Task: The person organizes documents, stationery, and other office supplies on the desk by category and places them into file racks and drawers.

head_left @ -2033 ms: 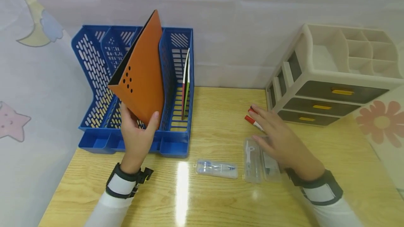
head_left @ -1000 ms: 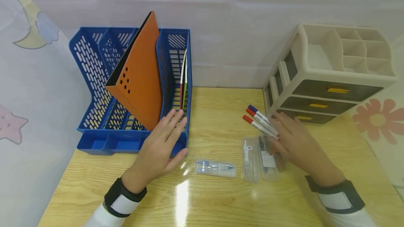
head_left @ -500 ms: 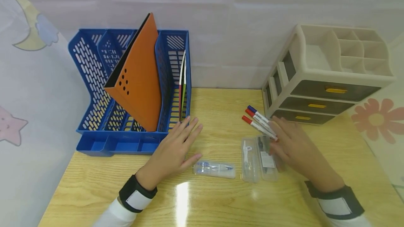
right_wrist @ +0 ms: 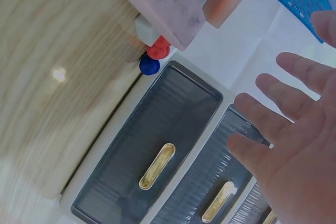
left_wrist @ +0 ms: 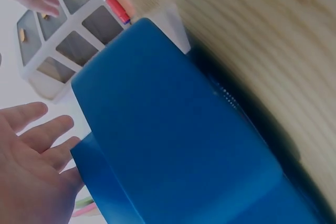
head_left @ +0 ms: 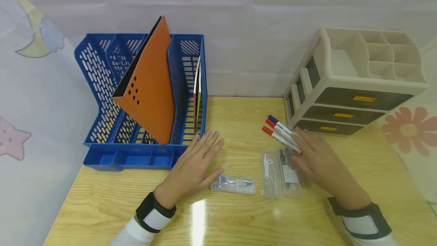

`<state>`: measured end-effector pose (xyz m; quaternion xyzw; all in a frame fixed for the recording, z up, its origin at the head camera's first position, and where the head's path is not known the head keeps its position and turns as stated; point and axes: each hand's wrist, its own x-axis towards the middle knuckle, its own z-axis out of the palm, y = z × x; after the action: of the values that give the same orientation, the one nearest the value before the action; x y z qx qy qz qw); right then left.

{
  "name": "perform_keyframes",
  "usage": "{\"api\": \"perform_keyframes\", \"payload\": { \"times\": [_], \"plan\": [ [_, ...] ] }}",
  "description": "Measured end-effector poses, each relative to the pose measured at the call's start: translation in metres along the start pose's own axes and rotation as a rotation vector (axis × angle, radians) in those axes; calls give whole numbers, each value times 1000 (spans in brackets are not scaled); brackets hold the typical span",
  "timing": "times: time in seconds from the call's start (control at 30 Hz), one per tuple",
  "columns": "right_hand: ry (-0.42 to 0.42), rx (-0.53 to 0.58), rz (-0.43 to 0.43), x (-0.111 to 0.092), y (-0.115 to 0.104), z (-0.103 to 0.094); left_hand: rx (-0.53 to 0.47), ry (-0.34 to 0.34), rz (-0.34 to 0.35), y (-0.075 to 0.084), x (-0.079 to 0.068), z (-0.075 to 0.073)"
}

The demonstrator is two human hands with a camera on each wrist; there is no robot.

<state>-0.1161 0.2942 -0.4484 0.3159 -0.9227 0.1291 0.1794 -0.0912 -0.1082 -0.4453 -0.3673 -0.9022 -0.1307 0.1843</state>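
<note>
My left hand [head_left: 196, 168], fingers spread, is over the front right corner of a blue file rack [head_left: 136, 144]. In the left wrist view the rack's smooth blue front [left_wrist: 173, 129] fills the middle, beside that hand [left_wrist: 37, 166]. An orange folder [head_left: 150, 86] leans in the rack. A clear pen case [head_left: 237, 185] lies by my left thumb. My right hand [head_left: 317, 164], fingers extended, is above the ends of several red- and blue-capped markers [head_left: 280, 132]. Below its thumb lie two clear plastic cases [head_left: 271, 174]. In the right wrist view this hand [right_wrist: 299, 124] holds nothing.
A cream drawer unit [head_left: 373, 81] with grey drawers and yellow handles stands at the right, its top divided into compartments. Two thin books [head_left: 197, 98] stand in the rack's right slot. A pinkish block [right_wrist: 168, 9] shows near the marker caps in the right wrist view.
My left hand has let go of the orange folder and moved right and toward me. The folder stays in the rack. My right hand has drawn back, uncovering the markers.
</note>
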Motion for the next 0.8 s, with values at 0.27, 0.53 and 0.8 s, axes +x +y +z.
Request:
{"api": "perform_keyframes", "payload": {
  "times": [0.27,0.53,0.8],
  "plan": [
    [-55,99,101,3,2,-9,-35,19,51,6,3,3],
    [301,389,302,2,14,-42,-60,12,85,12,6,4],
    [686,1115,457,15,40,-63,-45,5,115,15,10,3]
  ]
}}
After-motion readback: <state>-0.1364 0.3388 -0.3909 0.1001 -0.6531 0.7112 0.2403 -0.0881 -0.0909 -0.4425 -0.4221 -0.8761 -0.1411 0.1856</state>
